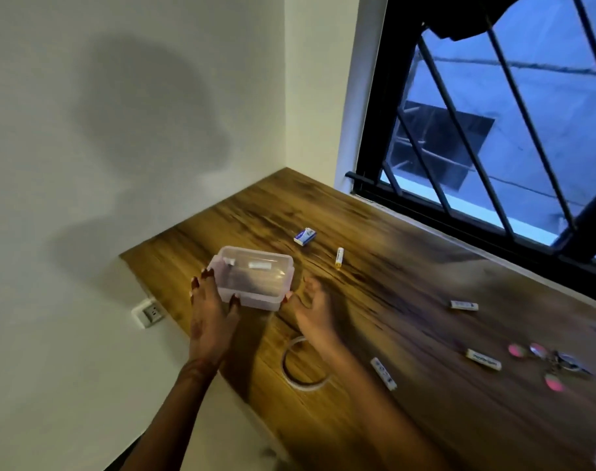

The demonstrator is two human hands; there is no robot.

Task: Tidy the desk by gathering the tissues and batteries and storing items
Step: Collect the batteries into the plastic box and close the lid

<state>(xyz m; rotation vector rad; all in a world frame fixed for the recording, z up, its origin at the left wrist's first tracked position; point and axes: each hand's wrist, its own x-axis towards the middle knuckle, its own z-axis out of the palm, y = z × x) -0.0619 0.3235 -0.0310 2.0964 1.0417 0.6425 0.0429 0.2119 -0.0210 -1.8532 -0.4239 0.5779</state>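
So there's a clear plastic box (254, 278) with its lid on, sitting near the wall-side edge of the wooden desk (425, 419). The left hand (212, 311) is gripping its near left corner, fingers wrapped onto the lid. The right hand (312, 305) is just beside the box's right end, fingers loose and spread, blurry, maybe a fingertip touching, can't really tell. Something white shows inside the box. Past the box toward the window: a small blue-white pack (305, 236) and a battery (339, 257). More batteries (464, 305) lie well right of the box, near some pink keyrings (541, 363). A tape ring (301, 365) sits just in front of the box.
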